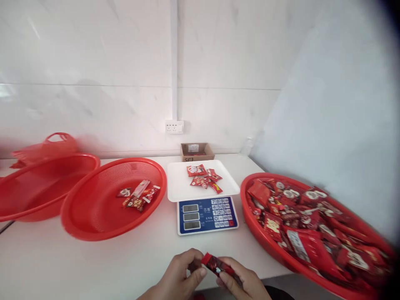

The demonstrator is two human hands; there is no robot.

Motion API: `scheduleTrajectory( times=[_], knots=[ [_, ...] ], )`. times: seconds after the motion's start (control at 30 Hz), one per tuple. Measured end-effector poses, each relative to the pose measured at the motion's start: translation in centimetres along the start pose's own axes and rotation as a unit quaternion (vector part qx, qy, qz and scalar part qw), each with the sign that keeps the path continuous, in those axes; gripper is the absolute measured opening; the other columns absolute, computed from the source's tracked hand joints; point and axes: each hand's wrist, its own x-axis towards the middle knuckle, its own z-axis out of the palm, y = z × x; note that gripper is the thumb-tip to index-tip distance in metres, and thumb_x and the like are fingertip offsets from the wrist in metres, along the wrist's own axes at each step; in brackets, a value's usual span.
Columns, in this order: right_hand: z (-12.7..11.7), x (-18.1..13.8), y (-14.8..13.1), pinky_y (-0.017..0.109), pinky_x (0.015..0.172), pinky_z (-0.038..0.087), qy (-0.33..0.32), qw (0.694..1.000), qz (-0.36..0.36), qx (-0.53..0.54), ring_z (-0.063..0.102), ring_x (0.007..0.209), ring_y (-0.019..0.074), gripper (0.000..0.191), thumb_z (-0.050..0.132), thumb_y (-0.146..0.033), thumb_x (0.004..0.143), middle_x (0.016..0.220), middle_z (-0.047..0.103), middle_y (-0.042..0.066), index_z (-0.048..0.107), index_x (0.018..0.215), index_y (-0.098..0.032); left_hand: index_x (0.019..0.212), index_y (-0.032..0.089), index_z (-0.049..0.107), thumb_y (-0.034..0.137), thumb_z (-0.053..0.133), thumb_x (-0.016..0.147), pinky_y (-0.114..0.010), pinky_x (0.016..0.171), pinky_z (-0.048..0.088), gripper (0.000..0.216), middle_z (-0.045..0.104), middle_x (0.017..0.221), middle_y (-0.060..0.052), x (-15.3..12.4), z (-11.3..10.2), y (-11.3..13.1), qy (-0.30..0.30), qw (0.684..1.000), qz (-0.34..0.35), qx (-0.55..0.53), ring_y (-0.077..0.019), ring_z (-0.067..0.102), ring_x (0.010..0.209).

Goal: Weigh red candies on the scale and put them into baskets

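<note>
At the table's near edge, my right hand grips a small red and dark snack packet between thumb and fingers. My left hand is curled at the packet's left end, its fingertips against it and partly hidden behind it. Beyond the hands stands a blue and white digital scale with a white tray on top. Several small red snack packets lie on that tray.
On the right, a red basin is heaped with red packets. To the left, a red basket holds several packets, with another red basin and a red plastic bag beyond. A cardboard box sits by the wall.
</note>
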Motion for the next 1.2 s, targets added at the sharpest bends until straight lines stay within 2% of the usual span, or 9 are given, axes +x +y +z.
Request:
scheduleTrajectory(
  times=[0.13, 0.27, 0.43, 0.53, 0.67, 0.83, 0.93, 1.07, 1.2],
  knots=[
    [-3.7, -0.9, -0.7, 0.029, 0.078, 0.052, 0.170, 0.983, -0.012, -0.073, 0.064, 0.092, 0.0227, 0.039, 0.047, -0.048, 0.081, 0.103, 0.070, 0.006, 0.065, 0.107, -0.024, 0.090, 0.017, 0.060, 0.040, 0.046, 0.088, -0.019, 0.063, 0.044, 0.026, 0.061, 0.073, -0.002, 0.0, -0.2, -0.9, 0.034, 0.998, 0.011, 0.043, -0.0128, 0.054, 0.066],
    [-7.9, -1.7, -0.7, 0.033, 0.088, 0.050, 0.288, 0.939, -0.001, -0.186, 0.060, 0.106, 0.0252, 0.042, 0.044, -0.047, 0.083, 0.114, 0.066, 0.009, 0.063, 0.110, -0.022, 0.084, 0.020, 0.063, 0.041, 0.050, 0.086, -0.018, 0.065, 0.046, 0.025, 0.065, 0.074, -0.001, 0.3, -0.8, -1.2, 0.064, 0.995, 0.018, 0.068, -0.0132, 0.057, 0.068],
    [-12.3, -1.0, -1.5, 0.038, 0.086, 0.051, 0.344, 0.893, 0.051, -0.287, 0.063, 0.101, 0.0264, 0.041, 0.042, -0.044, 0.084, 0.110, 0.068, 0.008, 0.061, 0.113, -0.022, 0.082, 0.021, 0.064, 0.043, 0.050, 0.085, -0.019, 0.063, 0.048, 0.027, 0.065, 0.071, 0.000, 0.9, -2.2, -1.3, 0.096, 0.991, 0.020, 0.090, -0.0139, 0.059, 0.066],
    [-14.8, 0.4, -1.3, 0.041, 0.088, 0.049, 0.360, 0.883, 0.063, -0.296, 0.063, 0.101, 0.0265, 0.041, 0.041, -0.043, 0.084, 0.109, 0.069, 0.008, 0.058, 0.116, -0.022, 0.082, 0.021, 0.064, 0.045, 0.050, 0.084, -0.020, 0.062, 0.049, 0.029, 0.065, 0.070, -0.001, 1.2, -2.8, -1.6, 0.120, 0.988, 0.016, 0.091, -0.0147, 0.060, 0.065],
    [-17.5, 2.5, 0.1, 0.038, 0.086, 0.049, 0.355, 0.903, 0.057, -0.235, 0.064, 0.098, 0.0240, 0.048, 0.041, -0.044, 0.084, 0.108, 0.068, 0.010, 0.052, 0.123, -0.018, 0.082, 0.021, 0.065, 0.048, 0.050, 0.083, -0.022, 0.061, 0.049, 0.032, 0.065, 0.068, -0.001, 1.4, -3.2, -2.0, 0.149, 0.985, 0.012, 0.091, -0.0159, 0.061, 0.064],
    [-19.3, 4.0, 0.9, 0.031, 0.078, 0.049, 0.231, 0.940, 0.074, -0.242, 0.064, 0.096, 0.0192, 0.042, 0.039, -0.024, 0.084, 0.111, 0.067, 0.007, 0.050, 0.124, -0.020, 0.081, 0.021, 0.066, 0.048, 0.052, 0.082, -0.023, 0.062, 0.049, 0.031, 0.064, 0.067, -0.001, 1.3, -3.4, -2.5, 0.160, 0.984, 0.010, 0.073, -0.0162, 0.060, 0.065],
    [-19.5, 4.9, 0.7, 0.030, 0.078, 0.047, 0.203, 0.907, 0.113, -0.351, 0.063, 0.097, 0.0204, 0.034, 0.038, -0.017, 0.082, 0.104, 0.069, 0.008, 0.060, 0.108, -0.018, 0.082, 0.020, 0.065, 0.046, 0.052, 0.083, -0.022, 0.061, 0.049, 0.029, 0.064, 0.067, -0.001, 1.3, -3.3, -2.7, 0.156, 0.986, 0.013, 0.065, -0.0158, 0.060, 0.064],
    [-19.1, 6.6, 1.1, 0.035, 0.074, 0.045, 0.150, 0.853, 0.172, -0.469, 0.065, 0.093, 0.0279, 0.026, 0.047, -0.023, 0.080, 0.099, 0.070, 0.013, 0.060, 0.102, -0.017, 0.080, 0.019, 0.063, 0.042, 0.050, 0.086, -0.021, 0.061, 0.048, 0.027, 0.063, 0.068, -0.001, 1.3, -3.1, -2.7, 0.149, 0.986, 0.028, 0.073, -0.0145, 0.059, 0.064],
    [-19.1, 7.5, 1.9, 0.035, 0.068, 0.043, 0.134, 0.846, 0.178, -0.484, 0.066, 0.088, 0.0288, 0.021, 0.045, -0.020, 0.080, 0.096, 0.070, 0.012, 0.056, 0.098, -0.019, 0.079, 0.018, 0.062, 0.040, 0.046, 0.088, -0.020, 0.061, 0.047, 0.029, 0.063, 0.069, -0.002, 1.1, -3.0, -2.7, 0.148, 0.984, 0.041, 0.086, -0.0136, 0.058, 0.064]
  ],
)
